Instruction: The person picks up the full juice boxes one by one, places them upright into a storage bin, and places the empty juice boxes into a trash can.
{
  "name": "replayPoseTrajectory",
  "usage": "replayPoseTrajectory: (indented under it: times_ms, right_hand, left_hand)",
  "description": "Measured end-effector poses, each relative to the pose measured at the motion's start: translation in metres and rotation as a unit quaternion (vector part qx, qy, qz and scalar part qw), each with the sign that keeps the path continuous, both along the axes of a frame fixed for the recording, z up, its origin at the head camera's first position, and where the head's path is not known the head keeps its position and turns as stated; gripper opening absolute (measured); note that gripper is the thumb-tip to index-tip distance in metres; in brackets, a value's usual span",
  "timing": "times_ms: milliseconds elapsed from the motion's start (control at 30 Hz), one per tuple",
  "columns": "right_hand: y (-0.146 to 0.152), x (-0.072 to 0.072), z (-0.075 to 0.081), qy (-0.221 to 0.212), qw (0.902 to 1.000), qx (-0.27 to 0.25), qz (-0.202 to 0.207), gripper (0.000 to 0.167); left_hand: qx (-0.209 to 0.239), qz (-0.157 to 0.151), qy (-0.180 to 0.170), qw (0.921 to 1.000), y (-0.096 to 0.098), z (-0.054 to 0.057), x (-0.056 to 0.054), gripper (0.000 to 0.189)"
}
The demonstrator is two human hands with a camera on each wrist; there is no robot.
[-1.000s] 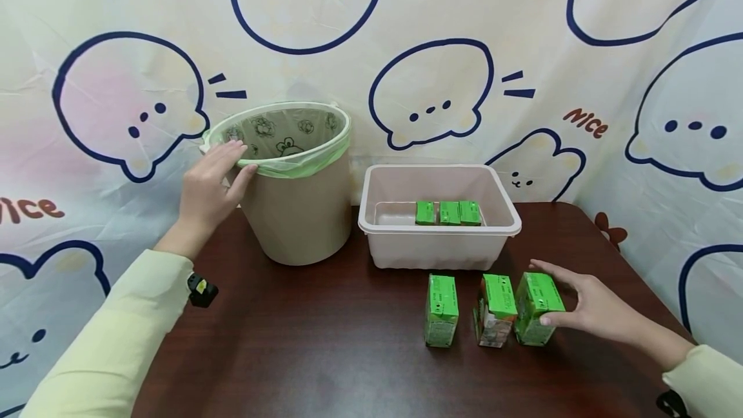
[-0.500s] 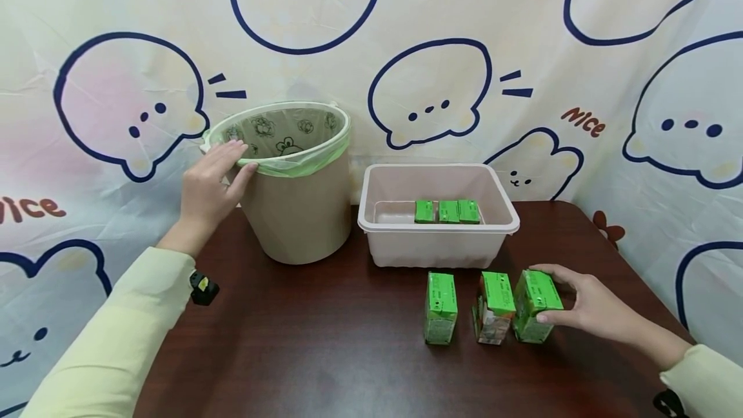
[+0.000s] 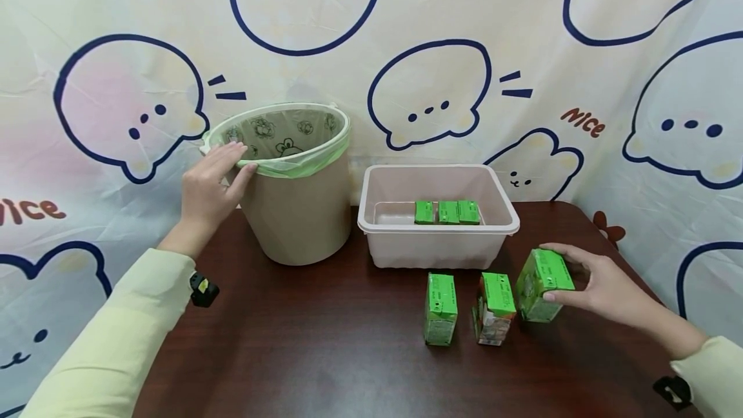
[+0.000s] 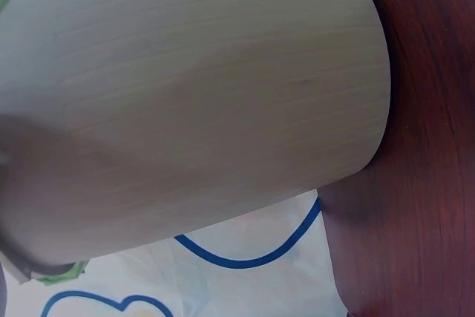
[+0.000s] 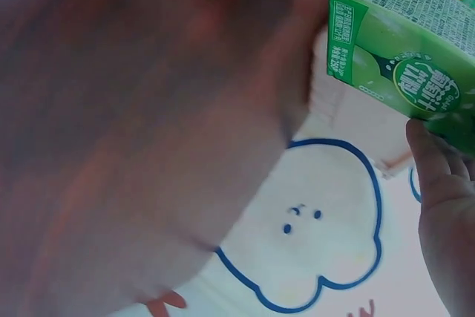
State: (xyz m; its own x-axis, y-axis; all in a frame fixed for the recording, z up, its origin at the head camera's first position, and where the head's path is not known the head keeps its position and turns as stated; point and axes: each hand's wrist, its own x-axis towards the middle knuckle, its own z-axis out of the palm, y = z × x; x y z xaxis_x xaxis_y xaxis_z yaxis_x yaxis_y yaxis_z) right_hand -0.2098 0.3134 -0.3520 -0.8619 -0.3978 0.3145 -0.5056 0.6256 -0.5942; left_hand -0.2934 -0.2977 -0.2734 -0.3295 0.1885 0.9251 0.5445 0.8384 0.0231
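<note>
From my head the light is bright, soft and even: the patterned cloth (image 3: 325, 76) shows pale, and the tops of the green cartons (image 3: 498, 293) are brighter than their sides, as if lit from above. A whitish sheen lies on the dark table (image 3: 348, 382) close to me, with a soft shadow beside my left sleeve (image 3: 116, 334). At my left wrist everything is dimmer and greyer, a broad, soft-edged shadow spreading over the bin (image 4: 223, 109). At my right wrist the tabletop smears into a hazy, reddish blur, while the print on the carton (image 5: 404, 50) I hold is fairly crisp.
</note>
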Motion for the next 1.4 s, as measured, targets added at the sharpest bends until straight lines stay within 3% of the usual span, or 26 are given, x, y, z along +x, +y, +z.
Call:
replayPoseTrajectory:
  times_ms: [133, 333, 633, 1033, 1233, 1400]
  right_hand:
    - [-0.001, -0.003, 0.017, 0.032, 0.9995, 0.003, 0.001, 0.073]
    - [-0.01, -0.008, 0.048, 0.074, 0.9972, -0.001, 0.009, 0.074]
    - [-0.042, -0.027, 0.083, 0.075, 0.9963, -0.026, 0.033, 0.072]
    - [-0.115, -0.067, 0.129, 0.096, 0.9912, -0.042, 0.081, 0.072]
    - [-0.158, -0.086, 0.154, 0.106, 0.9826, -0.083, 0.128, 0.073]
    - [-0.194, -0.099, 0.174, 0.114, 0.9741, -0.135, 0.141, 0.074]
  left_hand:
    - [-0.006, 0.007, 0.0, 1.0, -0.002, 0.0, 0.0, 0.057]
    - [0.008, -0.005, 0.009, 0.9999, -0.003, -0.004, -0.001, 0.055]
    - [0.001, 0.0, -0.002, 1.0, -0.005, -0.003, 0.001, 0.059]
    - [0.008, -0.011, 0.005, 0.9999, -0.004, -0.001, 0.002, 0.058]
    - [-0.006, -0.003, -0.002, 1.0, -0.003, -0.001, 0.003, 0.057]
    - [-0.005, -0.001, -0.001, 1.0, -0.001, -0.001, 0.001, 0.057]
